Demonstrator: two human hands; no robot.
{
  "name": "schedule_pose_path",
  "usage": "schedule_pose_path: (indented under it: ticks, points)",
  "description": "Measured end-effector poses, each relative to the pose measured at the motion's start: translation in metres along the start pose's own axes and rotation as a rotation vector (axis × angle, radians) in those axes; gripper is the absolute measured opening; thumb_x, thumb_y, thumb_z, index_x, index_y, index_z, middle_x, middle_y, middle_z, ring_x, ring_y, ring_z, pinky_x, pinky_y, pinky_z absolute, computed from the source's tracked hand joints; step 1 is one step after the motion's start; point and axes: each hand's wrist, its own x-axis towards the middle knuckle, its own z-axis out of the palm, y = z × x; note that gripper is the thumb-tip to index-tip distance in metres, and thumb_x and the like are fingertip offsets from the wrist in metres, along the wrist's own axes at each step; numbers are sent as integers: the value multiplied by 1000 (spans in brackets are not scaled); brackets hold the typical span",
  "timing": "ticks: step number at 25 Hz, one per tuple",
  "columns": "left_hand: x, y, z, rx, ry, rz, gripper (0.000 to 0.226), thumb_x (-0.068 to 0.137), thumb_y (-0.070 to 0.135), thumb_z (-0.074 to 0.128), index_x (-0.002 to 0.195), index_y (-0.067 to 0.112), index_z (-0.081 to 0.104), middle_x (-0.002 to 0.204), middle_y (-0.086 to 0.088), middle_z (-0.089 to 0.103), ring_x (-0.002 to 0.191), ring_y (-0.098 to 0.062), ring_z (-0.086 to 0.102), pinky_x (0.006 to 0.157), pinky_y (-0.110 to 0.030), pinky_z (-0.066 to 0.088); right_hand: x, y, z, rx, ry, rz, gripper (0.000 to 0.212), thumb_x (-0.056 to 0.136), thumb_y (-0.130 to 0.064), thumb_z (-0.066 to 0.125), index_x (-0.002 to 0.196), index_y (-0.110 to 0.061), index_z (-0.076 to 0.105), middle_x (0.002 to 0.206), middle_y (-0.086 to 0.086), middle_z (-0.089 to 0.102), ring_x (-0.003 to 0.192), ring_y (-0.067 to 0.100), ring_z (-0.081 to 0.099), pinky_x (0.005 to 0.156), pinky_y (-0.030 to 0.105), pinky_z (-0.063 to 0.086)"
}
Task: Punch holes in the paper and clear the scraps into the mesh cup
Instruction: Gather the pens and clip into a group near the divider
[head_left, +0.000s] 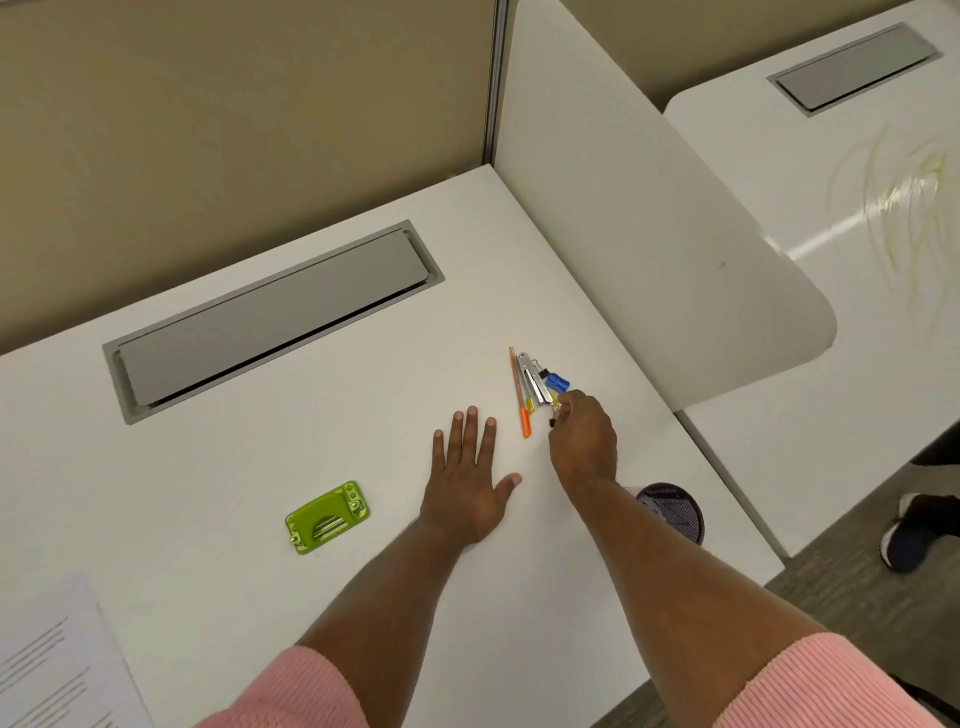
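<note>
Barely begun, I judge: my left hand (467, 488) lies flat, fingers spread, and my right hand (582, 441) pinches small clips by the pens. Green punch (327, 517) sits untouched mid-worktop, paper (57, 660) at the near-left corner, mesh cup (675, 512) near the right edge.
</note>
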Motion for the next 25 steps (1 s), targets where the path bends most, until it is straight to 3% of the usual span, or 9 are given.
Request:
schedule_pose_path:
  ticks: [4, 8, 11, 14, 18, 25]
  points:
    - [1, 2, -3, -5, -20, -4, 83, 100, 66, 15, 162, 18, -10, 168, -10, -24, 155, -29, -24, 126, -51, -12, -5, -1, 2, 50, 13, -41, 30, 98, -2, 55, 126, -10, 61, 117, 9, 62, 105, 28, 63, 83, 34, 50]
    - [3, 1, -12, -8, -121, -13, 85, 101, 68, 17, 160, 19, -20, 166, -9, -31, 153, -27, -31, 126, -51, -14, -21, 0, 1, 40, 16, -172, 36, 97, -7, 59, 133, -8, 55, 129, 9, 60, 117, 27, 57, 93, 39, 52]
    - [6, 4, -33, -92, -214, -38, 86, 100, 69, 20, 161, 20, -18, 167, -8, -29, 154, -26, -28, 126, -50, -12, -35, 6, -2, 45, -46, -216, 47, 98, -14, 59, 143, -8, 48, 147, 10, 51, 135, 29, 48, 109, 43, 45]
    - [-10, 0, -52, -101, -115, -63, 84, 102, 66, 21, 162, 18, -13, 168, -10, -23, 156, -27, -23, 128, -47, -9, -55, 9, -5, -3, -105, -280, 58, 101, -26, 57, 154, -10, 39, 161, 10, 38, 150, 26, 34, 122, 41, 30]
    - [-57, -12, -56, -65, -28, -67, 83, 102, 66, 19, 163, 18, -11, 169, -9, -22, 156, -26, -22, 128, -46, -10, -86, 9, -4, -140, -140, -430, 67, 103, -39, 51, 160, -15, 27, 169, 8, 23, 155, 24, 23, 126, 44, 13]
    - [-131, -40, -53, -51, 66, -180, 85, 100, 70, 18, 163, 19, -8, 170, -8, -19, 157, -26, -20, 128, -46, -10, -141, -1, 4, -347, -152, -617, 75, 103, -61, 29, 164, -19, 12, 172, 1, -1, 159, 18, 1, 128, 48, 3]
